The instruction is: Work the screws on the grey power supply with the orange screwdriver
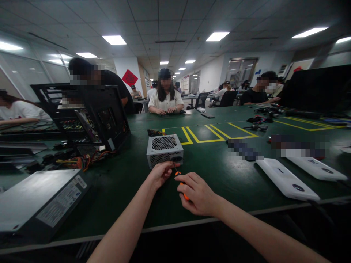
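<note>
A grey computer power supply unit (164, 150) sits on the green table, its perforated vent on top and its socket side facing me. My right hand (199, 193) is closed around the orange and black handle of a screwdriver (185, 196), whose thin shaft points at the unit's near face. Against that same face, my left hand (161, 174) has its fingers curled beside the shaft and tip. Whether the left fingers pinch the shaft or a small part cannot be made out. The screwdriver's tip is hidden at the fingers.
An opened black computer case (101, 117) and loose cables (87, 160) stand to the left. A large metal box with a label (35, 201) lies at front left. Two white devices (287, 179) rest on the right. A co-worker (166, 95) sits across the table (219, 160).
</note>
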Demonstrator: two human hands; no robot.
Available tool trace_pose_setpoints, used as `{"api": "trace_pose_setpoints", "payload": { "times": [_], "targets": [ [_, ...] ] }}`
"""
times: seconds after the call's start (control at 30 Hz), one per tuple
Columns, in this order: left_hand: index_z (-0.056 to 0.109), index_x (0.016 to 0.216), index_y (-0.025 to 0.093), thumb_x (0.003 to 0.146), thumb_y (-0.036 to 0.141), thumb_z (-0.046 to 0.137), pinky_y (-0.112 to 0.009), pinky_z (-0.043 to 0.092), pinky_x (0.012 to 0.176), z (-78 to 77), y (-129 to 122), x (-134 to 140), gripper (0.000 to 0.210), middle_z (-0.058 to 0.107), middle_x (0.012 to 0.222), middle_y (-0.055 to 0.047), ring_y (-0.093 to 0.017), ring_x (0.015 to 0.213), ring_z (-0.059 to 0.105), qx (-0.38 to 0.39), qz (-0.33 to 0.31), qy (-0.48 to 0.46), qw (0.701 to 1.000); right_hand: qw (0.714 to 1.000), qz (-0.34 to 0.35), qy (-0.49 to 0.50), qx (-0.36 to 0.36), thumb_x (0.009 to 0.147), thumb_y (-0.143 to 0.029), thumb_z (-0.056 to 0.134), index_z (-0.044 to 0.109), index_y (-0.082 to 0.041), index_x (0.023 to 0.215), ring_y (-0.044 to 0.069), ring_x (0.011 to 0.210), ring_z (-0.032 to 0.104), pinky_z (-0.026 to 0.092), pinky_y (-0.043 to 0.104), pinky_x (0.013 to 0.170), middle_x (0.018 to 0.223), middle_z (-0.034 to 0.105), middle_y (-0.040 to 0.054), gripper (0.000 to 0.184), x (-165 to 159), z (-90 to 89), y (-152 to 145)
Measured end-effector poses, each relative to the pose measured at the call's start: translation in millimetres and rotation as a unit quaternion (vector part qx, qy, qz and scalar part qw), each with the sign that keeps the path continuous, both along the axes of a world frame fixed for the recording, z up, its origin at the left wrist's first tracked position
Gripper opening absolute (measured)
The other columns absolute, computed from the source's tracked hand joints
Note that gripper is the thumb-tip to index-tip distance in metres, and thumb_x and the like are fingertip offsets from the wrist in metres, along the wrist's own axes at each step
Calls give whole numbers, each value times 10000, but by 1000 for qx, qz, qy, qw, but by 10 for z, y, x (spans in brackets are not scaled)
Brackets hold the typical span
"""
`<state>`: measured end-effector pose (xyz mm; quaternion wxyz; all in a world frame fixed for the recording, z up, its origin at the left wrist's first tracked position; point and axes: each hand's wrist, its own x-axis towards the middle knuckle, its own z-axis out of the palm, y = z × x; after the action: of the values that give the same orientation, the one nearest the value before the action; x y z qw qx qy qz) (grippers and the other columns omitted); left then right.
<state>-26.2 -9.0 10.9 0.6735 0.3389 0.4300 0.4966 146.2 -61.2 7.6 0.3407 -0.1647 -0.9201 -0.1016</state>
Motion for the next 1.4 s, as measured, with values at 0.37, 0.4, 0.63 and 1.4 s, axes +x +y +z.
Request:
{"api": "trace_pose_setpoints", "payload": {
  "times": [0.37, 0.4, 0.63, 1.4],
  "targets": [
    [636, 791, 45, 720, 80, 552, -85, 215, 284, 22, -3, 10, 116, 654, 937, -143, 26, 384, 332, -7, 7, -7, 1000, 999, -16, 14, 24, 808, -262, 512, 535, -156, 900, 207, 893, 544, 476, 335, 750, 1014, 554, 138, 142, 6, 6, 6],
    [636, 791, 45, 721, 81, 550, -85, 215, 283, 21, -2, 10, 116, 655, 932, -140, 26, 382, 333, -8, 8, -8, 1000, 1000, -13, 13, 12, 802, -261, 510, 534, -149, 918, 212, 917, 540, 475, 338, 769, 1029, 549, 142, 163, 7, 11, 0],
    [618, 774, 43, 723, 64, 532, -82, 225, 287, 11, 9, -7, 102, 657, 882, -131, 28, 380, 343, -12, 24, -18, 999, 998, -13, 10, 55, 831, -244, 500, 552, -155, 972, 191, 860, 568, 474, 314, 709, 1042, 581, 145, 175, 19, 27, 0],
    [611, 793, 39, 733, 39, 484, -81, 246, 301, -1, 27, -11, 140, 649, 940, -150, 24, 395, 371, -7, 9, -16, 1000, 1000, 20, 23, 6, 823, -429, 521, 502, -125, 941, 214, 891, 608, 513, 326, 708, 1070, 605, 168, 327, 17, -28, 19]
  ]
}}
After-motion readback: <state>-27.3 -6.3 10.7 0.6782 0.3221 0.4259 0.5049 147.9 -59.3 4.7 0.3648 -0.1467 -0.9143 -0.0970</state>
